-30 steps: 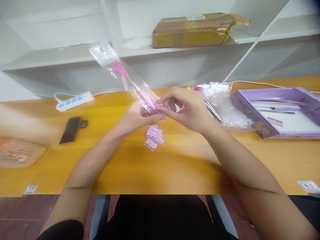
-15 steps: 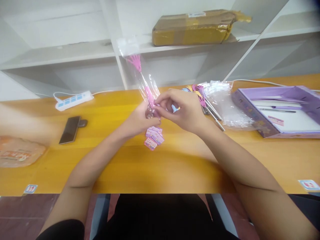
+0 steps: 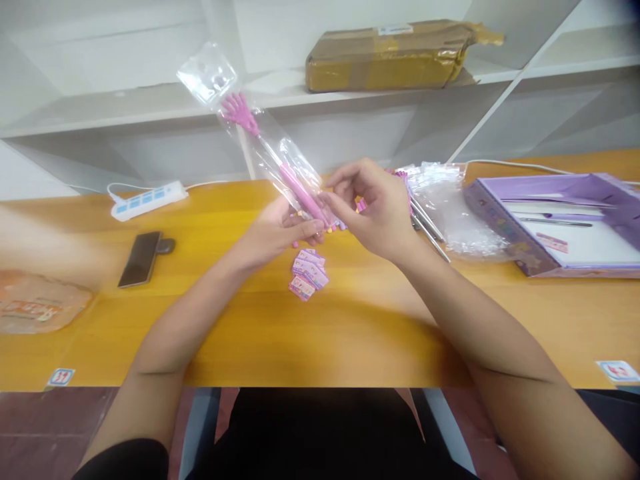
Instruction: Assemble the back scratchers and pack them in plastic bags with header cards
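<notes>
A pink back scratcher (image 3: 295, 187) with a hand-shaped head and a thin metal rod lies inside a clear plastic bag (image 3: 207, 73). It slants up to the left above the table. My left hand (image 3: 277, 230) is closed round its lower handle end, thumb on top. My right hand (image 3: 373, 207) has thumb and fingertips curled at the bag's right edge, by the handle end. Below the hands, several small pink and purple printed cards (image 3: 309, 273) lie in a loose pile. Behind the hands, small coloured pieces (image 3: 336, 227) are partly hidden.
To the right are more back scratchers (image 3: 425, 223), a stack of clear bags (image 3: 465, 213) and a purple box (image 3: 535, 260). A phone (image 3: 140, 260), power strip (image 3: 150, 201) and orange packet (image 3: 43, 303) are on the left. A taped carton (image 3: 385, 63) sits on the shelf.
The bagged back scratcher has tilted further left, its head swinging left and slightly up. My right hand has shifted a little right and up, away from my left fingers.
</notes>
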`<state>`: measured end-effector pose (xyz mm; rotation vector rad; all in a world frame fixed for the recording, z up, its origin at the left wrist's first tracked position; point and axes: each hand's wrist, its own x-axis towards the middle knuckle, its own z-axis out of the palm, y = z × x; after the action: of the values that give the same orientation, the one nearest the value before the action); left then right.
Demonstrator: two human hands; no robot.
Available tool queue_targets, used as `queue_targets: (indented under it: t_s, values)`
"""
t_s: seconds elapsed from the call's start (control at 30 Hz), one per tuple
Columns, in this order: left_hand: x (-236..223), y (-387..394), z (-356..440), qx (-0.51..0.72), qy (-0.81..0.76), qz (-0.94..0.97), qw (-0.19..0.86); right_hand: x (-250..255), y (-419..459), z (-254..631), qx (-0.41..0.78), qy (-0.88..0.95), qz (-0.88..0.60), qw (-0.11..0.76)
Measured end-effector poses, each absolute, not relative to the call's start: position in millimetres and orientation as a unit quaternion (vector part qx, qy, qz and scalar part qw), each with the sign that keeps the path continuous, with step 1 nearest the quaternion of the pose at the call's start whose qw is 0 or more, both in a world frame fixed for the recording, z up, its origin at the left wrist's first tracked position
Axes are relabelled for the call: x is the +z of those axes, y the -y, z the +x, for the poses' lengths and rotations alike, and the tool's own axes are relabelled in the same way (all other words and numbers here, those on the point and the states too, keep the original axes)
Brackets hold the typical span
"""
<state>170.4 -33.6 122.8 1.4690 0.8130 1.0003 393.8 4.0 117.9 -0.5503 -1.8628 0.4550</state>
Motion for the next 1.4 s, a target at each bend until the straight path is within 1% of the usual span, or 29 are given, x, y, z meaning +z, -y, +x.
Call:
queue_targets:
  t_s: [0.07,0.13,0.27,0.33,0.43,0.6,0.73,0.93,1.07,1.17,1.33,1.4]
  values:
    - [122,33,170,0.425,-0.35,0.621,0.558,117,-6,397,0.197,0.781,-0.241,0.541]
    - [123,33,170,0.429,-0.35,0.626,0.549,118,-8,400,0.232,0.78,-0.256,0.521]
    - [128,32,168,0.433,-0.344,0.646,0.527,123,-8,402,0.368,0.795,-0.227,0.426]
    - [130,32,166,0.429,-0.342,0.655,0.52,125,-7,401,0.405,0.795,-0.207,0.402]
    - [134,32,162,0.402,-0.34,0.691,0.495,125,-8,401,0.408,0.799,-0.204,0.392]
    - [141,33,152,0.346,-0.365,0.76,0.412,123,-10,403,0.372,0.837,-0.191,0.353]
    - [144,29,143,0.317,-0.362,0.791,0.379,121,-12,401,0.391,0.847,-0.166,0.32]
    - [138,18,140,0.254,-0.319,0.831,0.379,105,-22,395,0.497,0.821,-0.133,0.248]
    - [134,11,137,0.222,-0.309,0.843,0.38,103,-24,397,0.54,0.805,-0.167,0.182]
    - [133,8,134,0.202,-0.316,0.841,0.391,108,-23,401,0.537,0.816,-0.175,0.125]
    - [130,2,128,0.118,-0.287,0.831,0.462,114,-21,401,0.513,0.843,-0.148,0.066]
    - [129,2,126,0.114,-0.281,0.828,0.473,111,-18,397,0.524,0.84,-0.137,0.029]
